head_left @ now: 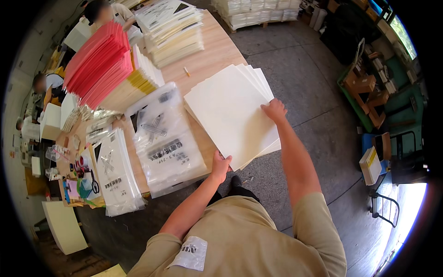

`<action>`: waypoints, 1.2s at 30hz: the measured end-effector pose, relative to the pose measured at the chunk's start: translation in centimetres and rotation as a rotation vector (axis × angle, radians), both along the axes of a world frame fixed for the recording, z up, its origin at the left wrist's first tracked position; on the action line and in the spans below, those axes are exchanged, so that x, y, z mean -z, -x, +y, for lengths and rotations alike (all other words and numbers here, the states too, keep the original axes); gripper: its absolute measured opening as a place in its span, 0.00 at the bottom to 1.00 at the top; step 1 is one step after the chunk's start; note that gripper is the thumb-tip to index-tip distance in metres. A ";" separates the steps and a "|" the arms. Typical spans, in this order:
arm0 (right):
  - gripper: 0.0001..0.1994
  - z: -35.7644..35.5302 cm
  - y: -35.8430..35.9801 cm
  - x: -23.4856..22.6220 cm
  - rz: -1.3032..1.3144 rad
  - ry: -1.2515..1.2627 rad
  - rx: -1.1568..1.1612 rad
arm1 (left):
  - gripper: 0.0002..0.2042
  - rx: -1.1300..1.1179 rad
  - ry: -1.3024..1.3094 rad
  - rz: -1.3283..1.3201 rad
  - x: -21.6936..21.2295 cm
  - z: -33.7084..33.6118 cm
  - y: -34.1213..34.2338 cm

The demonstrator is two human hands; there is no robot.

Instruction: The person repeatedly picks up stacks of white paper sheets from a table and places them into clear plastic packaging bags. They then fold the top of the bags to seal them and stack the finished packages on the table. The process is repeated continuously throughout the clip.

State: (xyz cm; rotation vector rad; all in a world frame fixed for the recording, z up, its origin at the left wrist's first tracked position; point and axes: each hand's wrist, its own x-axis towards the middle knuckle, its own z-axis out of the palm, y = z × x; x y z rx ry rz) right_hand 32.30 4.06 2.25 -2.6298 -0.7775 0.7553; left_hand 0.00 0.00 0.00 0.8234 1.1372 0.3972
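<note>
A stack of large cream paper sheets point(230, 111) lies at the table's right edge, its sheets slightly fanned at the far right corner. My left hand point(221, 165) grips the near left corner, thumb on top and fingers underneath. At the right edge my right hand point(275, 111) is closed round the sheets, most of its fingers hidden below. Left of the stack lies a pile of clear plastic bags point(168, 143) printed with crossed pencils. Farther left sits a pile of packed paper packs point(115, 171) with the same print.
Tall piles of red point(99, 64) and cream packs stand on the wooden table point(221, 46), with another white pile point(170, 32) behind. Scissors point(95, 184) lie among clutter at left. Other people point(117, 14) work beyond. A hand truck point(385, 207) and boxes stand right.
</note>
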 end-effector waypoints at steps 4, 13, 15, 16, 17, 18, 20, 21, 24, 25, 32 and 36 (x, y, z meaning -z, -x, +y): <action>0.26 1.6 0.8 -0.5 0.078 -0.059 0.006 | 0.22 -0.011 -0.020 0.016 -0.9 1.2 1.6; 0.21 1.0 1.2 -5.5 0.118 -0.235 -0.156 | 0.20 -0.019 0.014 -0.001 -0.6 0.0 -0.2; 0.22 0.7 1.6 -6.0 0.198 -0.298 -0.224 | 0.19 -0.020 -0.048 -0.012 -1.1 -0.3 -0.3; 0.22 0.4 2.2 -6.9 0.220 -0.330 -0.282 | 0.19 -0.009 -0.103 -0.015 -1.9 -0.5 -0.3; 0.23 0.0 3.0 -7.8 0.243 -0.360 -0.343 | 0.19 0.000 -0.157 -0.019 -2.7 -0.7 -0.3; 0.25 -1.1 4.7 -10.5 0.179 -0.351 -0.373 | 0.19 0.013 -0.244 -0.041 -3.3 -1.1 0.3; 0.25 -4.2 7.1 -11.5 0.191 -0.418 -0.384 | 0.20 0.062 -0.418 -0.088 -4.6 -1.7 1.7; 0.25 -5.6 8.3 -11.9 0.195 -0.457 -0.395 | 0.21 0.077 -0.499 -0.073 -5.7 -2.2 2.3; 0.24 -10.1 12.5 -12.5 0.398 -0.606 -0.307 | 0.25 0.157 -0.692 -0.089 -6.6 -4.4 4.8; 0.27 -11.0 13.9 -12.6 0.454 -0.648 -0.273 | 0.27 0.238 -0.827 -0.066 -6.6 -4.6 5.1; 0.35 -14.2 20.1 -13.0 0.609 -0.695 -0.231 | 0.33 0.441 -1.193 -0.140 -9.0 -6.8 5.0; 0.27 -15.5 22.0 -11.9 0.721 -0.798 0.046 | 0.36 0.553 -1.417 0.203 -12.3 -7.5 4.6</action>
